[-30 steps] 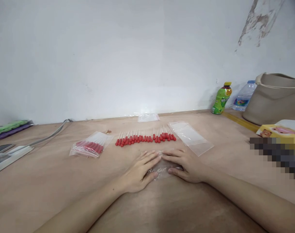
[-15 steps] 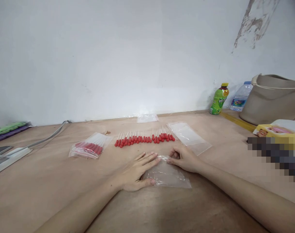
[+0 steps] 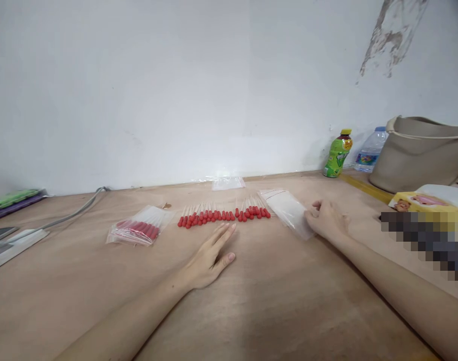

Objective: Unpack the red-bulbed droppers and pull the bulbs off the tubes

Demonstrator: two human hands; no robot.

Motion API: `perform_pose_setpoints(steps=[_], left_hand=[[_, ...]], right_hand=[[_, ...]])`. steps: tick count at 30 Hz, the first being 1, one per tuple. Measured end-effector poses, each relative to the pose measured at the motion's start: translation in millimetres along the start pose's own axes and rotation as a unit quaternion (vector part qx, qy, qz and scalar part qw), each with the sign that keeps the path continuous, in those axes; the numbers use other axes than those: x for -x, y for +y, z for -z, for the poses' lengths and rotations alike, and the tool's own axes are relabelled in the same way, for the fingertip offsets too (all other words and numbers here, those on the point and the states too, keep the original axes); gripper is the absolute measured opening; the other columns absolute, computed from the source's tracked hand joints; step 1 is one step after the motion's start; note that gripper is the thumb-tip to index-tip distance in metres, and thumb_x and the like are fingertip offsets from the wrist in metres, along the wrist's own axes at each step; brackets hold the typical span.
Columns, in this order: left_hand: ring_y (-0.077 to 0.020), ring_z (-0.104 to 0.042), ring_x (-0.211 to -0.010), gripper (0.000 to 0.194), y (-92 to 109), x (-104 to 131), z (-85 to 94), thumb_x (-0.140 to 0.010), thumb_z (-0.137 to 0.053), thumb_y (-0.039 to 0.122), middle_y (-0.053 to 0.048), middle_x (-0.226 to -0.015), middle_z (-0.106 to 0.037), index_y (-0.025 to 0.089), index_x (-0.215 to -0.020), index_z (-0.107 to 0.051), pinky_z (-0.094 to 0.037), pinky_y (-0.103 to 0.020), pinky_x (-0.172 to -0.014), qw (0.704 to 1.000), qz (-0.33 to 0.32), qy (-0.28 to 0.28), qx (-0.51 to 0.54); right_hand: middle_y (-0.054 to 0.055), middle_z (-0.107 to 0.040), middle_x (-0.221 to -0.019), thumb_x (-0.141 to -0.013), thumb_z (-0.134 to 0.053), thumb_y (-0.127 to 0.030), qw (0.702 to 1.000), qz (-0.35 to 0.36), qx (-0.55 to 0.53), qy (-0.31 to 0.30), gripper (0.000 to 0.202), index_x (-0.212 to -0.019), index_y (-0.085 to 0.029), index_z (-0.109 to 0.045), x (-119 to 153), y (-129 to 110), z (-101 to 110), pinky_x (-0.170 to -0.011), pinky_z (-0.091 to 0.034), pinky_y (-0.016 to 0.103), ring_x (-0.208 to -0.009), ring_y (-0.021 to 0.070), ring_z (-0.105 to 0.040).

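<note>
My left hand (image 3: 209, 258) lies on the table with its fingers stretched out and nothing in it, just in front of the red-ended sticks (image 3: 213, 216). These thin, pale pieces with rounded red ends form two groups in a row. On the right, my right hand (image 3: 328, 220) has curled fingers, its thumb and forefinger at the edge of a clear plastic zip bag (image 3: 287, 209). Whether a second bag lies with it, I cannot tell. Left of the row rests a zip bag of red-ended sticks (image 3: 138, 228).
Against the wall lies another clear bag (image 3: 227, 184). A green bottle (image 3: 337, 154), a water bottle (image 3: 370, 150), a beige bin (image 3: 420, 153) and a yellow packet (image 3: 420, 202) stand at the right. A grey cable (image 3: 78, 208) and a phone (image 3: 2, 233) are at the left.
The clear bag that lay between my hands has gone from there. My right hand has moved right to the bag beside the sticks. My left hand has shifted slightly.
</note>
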State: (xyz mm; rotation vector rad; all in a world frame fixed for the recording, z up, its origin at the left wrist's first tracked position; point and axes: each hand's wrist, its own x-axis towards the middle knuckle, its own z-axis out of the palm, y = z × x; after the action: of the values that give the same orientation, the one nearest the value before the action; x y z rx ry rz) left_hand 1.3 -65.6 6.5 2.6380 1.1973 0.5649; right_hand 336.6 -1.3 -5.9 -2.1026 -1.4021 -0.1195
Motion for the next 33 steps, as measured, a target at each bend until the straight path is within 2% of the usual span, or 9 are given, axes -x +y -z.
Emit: perform_pose_setpoints(steps=[3,5,7,10,13,22,26,30,33], left_hand=[[-0.0215,-0.014,-0.134,0.057,0,-1,0.0,-0.090,-0.034,0.042,-0.005,-0.147,-0.015,0.024,-0.140,-0.013,-0.020,-0.042,-0.109,1.000,0.011,0.003,0.001],[-0.0212,-0.014,-0.134,0.057,0,-1,0.2,-0.090,-0.034,0.042,-0.005,-0.147,-0.015,0.024,-0.140,-0.014,-0.020,-0.042,-0.109,1.000,0.015,0.000,0.002],[-0.0211,-0.014,-0.134,0.057,0,-1,0.1,-0.089,-0.034,0.042,-0.004,-0.147,-0.015,0.024,-0.140,-0.014,-0.020,-0.041,-0.109,1.000,0.017,-0.003,0.003],[-0.0222,-0.014,-0.134,0.056,0,-1,-0.4,-0.089,-0.034,0.043,-0.004,-0.147,-0.016,0.025,-0.139,-0.015,-0.021,-0.043,-0.109,1.000,0.021,-0.003,0.007],[-0.0220,-0.015,-0.134,0.056,1,-1,-0.1,-0.089,-0.033,0.044,-0.005,-0.147,-0.017,0.025,-0.139,-0.017,-0.021,-0.042,-0.109,0.999,0.030,-0.012,0.006],[-0.0238,-0.020,-0.133,0.054,3,0,-0.1,-0.089,-0.033,0.046,-0.006,-0.145,-0.021,0.026,-0.138,-0.023,-0.026,-0.042,-0.107,0.999,0.038,-0.023,0.004],[-0.0240,-0.027,-0.129,0.047,2,-1,-0.7,-0.088,-0.035,0.043,-0.006,-0.140,-0.033,0.025,-0.132,-0.036,-0.029,-0.042,-0.104,0.998,0.041,0.044,-0.034],[-0.0267,-0.040,-0.118,0.037,-17,-4,27.6,-0.088,-0.033,0.037,-0.008,-0.124,-0.049,0.023,-0.116,-0.053,-0.029,-0.047,-0.099,0.964,0.125,0.139,-0.189],[-0.0337,-0.037,-0.117,0.037,-51,3,63.1,-0.084,-0.036,0.034,-0.014,-0.126,-0.046,0.019,-0.110,-0.057,-0.030,-0.051,-0.094,0.898,0.258,0.179,-0.308]], right_hand=[[0.014,-0.053,-0.113,-0.079,-0.041,-0.036,0.987,0.149,-0.016,0.050,0.040,-0.113,-0.016,-0.049,7,-7,-1,-0.086,-0.033,0.043,-0.108,0.0270,-0.046],[0.011,-0.045,-0.127,-0.085,-0.034,-0.039,0.957,0.290,-0.025,0.012,0.041,-0.120,-0.022,-0.047,13,-12,-3,-0.093,-0.029,0.044,-0.118,0.0250,-0.039],[0.006,-0.037,-0.136,-0.088,-0.028,-0.042,0.933,0.356,-0.007,-0.057,0.040,-0.120,-0.029,-0.049,17,-15,-8,-0.097,-0.024,0.049,-0.125,0.0260,-0.032],[0.006,-0.037,-0.137,-0.090,-0.022,-0.042,0.933,0.328,0.022,-0.145,0.043,-0.123,-0.031,-0.048,17,-14,-20,-0.094,-0.026,0.056,-0.126,0.0289,-0.031],[0.007,-0.039,-0.136,-0.090,-0.023,-0.039,0.944,0.282,0.029,-0.167,0.043,-0.126,-0.029,-0.044,11,-14,-29,-0.093,-0.029,0.056,-0.124,0.0283,-0.033],[0.014,-0.056,-0.104,-0.085,-0.035,-0.031,0.983,0.158,0.040,-0.086,0.030,-0.096,-0.018,-0.060,-22,-25,-36,-0.079,-0.036,0.050,-0.101,0.0307,-0.049],[0.016,-0.057,-0.099,-0.085,-0.036,-0.028,0.989,0.138,0.037,-0.040,0.028,-0.092,-0.015,-0.060,-33,-31,-37,-0.077,-0.034,0.048,-0.098,0.0314,-0.049],[0.013,-0.057,-0.101,-0.087,-0.032,-0.027,0.988,0.151,0.018,0.011,0.029,-0.092,-0.017,-0.059,-20,-49,-30,-0.083,-0.028,0.046,-0.099,0.0279,-0.046],[0.010,-0.060,-0.094,-0.087,-0.036,-0.030,0.959,0.273,-0.045,0.057,0.026,-0.085,-0.019,-0.060,9,-67,-21,-0.086,-0.024,0.044,-0.093,0.0240,-0.048]])
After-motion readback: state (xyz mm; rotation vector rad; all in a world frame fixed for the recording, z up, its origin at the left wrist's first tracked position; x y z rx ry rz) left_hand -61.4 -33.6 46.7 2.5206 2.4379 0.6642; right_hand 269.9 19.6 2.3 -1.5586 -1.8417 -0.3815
